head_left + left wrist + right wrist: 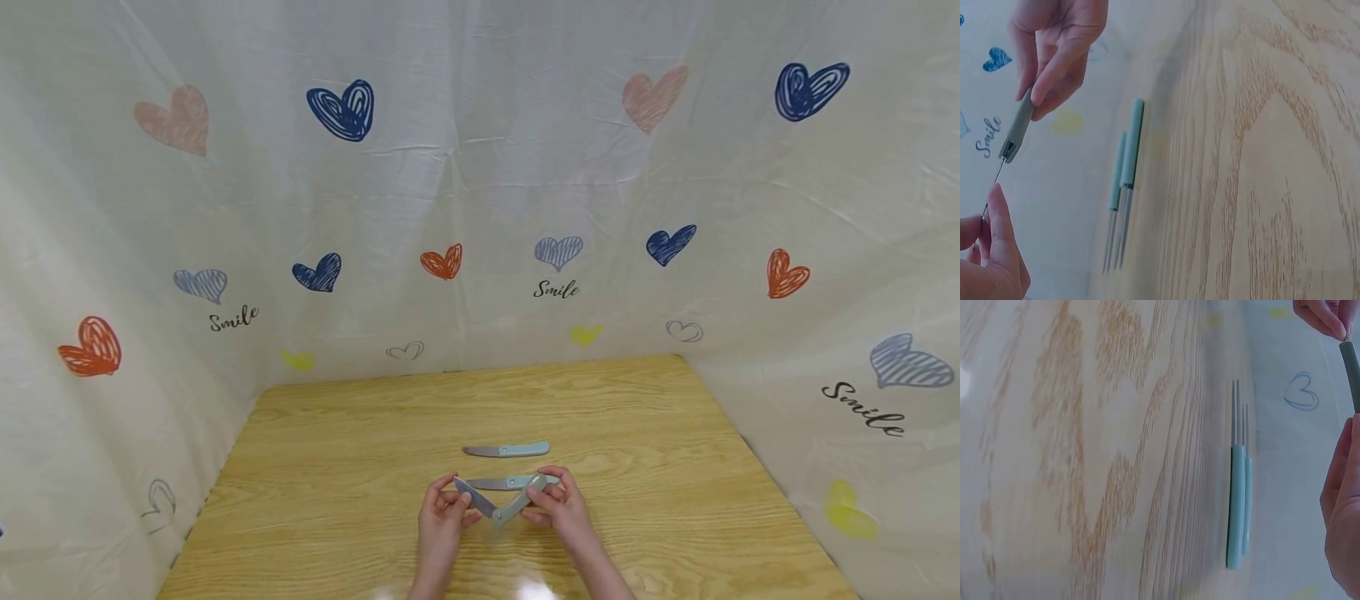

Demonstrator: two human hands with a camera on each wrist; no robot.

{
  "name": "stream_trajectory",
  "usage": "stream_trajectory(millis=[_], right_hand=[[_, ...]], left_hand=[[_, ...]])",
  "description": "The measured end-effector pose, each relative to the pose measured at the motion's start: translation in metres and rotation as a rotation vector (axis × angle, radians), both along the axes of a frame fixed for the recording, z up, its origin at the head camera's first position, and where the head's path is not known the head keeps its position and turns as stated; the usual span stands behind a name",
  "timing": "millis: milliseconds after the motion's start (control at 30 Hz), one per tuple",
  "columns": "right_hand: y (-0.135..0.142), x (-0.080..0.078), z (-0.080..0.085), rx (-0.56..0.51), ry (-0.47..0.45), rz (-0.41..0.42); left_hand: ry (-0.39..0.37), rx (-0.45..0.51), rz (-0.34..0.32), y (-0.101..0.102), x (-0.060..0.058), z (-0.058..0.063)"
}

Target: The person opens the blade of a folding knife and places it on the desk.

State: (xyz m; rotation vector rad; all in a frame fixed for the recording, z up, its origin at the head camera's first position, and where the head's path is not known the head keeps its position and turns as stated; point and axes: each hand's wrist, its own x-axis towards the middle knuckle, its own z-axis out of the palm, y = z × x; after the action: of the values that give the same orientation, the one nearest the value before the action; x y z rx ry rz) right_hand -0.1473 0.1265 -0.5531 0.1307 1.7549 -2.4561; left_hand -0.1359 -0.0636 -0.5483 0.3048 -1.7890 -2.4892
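A folding knife with a grey-green handle [517,505] is held above the table, half folded so that blade and handle form a V with the pivot at the bottom. My left hand [441,523] pinches the blade [478,502] between thumb and fingers. The handle is gripped by my right hand [568,515], its thumb on the near side. Behind them, two unfolded knives lie on the wood, blades to the left: a farther light-blue-handled knife [525,449] and a nearer one [517,482], partly hidden by the held knife and right hand.
The wooden table [337,467] has its back and side edges against a white curtain [480,183] printed with hearts and the word "Smile". A bright reflection shows at the table's front.
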Motion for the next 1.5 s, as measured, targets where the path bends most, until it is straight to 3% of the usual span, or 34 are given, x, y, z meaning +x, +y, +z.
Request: stream_trajectory(millis=[267, 433, 700, 1133, 1500], right_hand=[[-0.002, 0.000, 0.003, -0.062, -0.049, -0.093], [-0.003, 0.001, 0.004, -0.091, -0.060, -0.133], [-0.006, 0.004, 0.004, -0.189, -0.058, -0.190], [-0.014, 0.008, 0.004, -0.310, -0.057, -0.249], [-0.019, 0.008, 0.004, -0.360, -0.068, -0.288]], left_hand=[[0.108, 0.074, 0.115, 0.011, 0.003, 0.000], [0.100, 0.118, 0.168, 0.017, 0.003, 0.002], [0.102, 0.166, 0.223, 0.026, 0.005, 0.003], [0.225, 0.191, 0.315, 0.036, 0.006, -0.002], [0.204, 0.224, 0.350, 0.039, 0.005, -0.002]])
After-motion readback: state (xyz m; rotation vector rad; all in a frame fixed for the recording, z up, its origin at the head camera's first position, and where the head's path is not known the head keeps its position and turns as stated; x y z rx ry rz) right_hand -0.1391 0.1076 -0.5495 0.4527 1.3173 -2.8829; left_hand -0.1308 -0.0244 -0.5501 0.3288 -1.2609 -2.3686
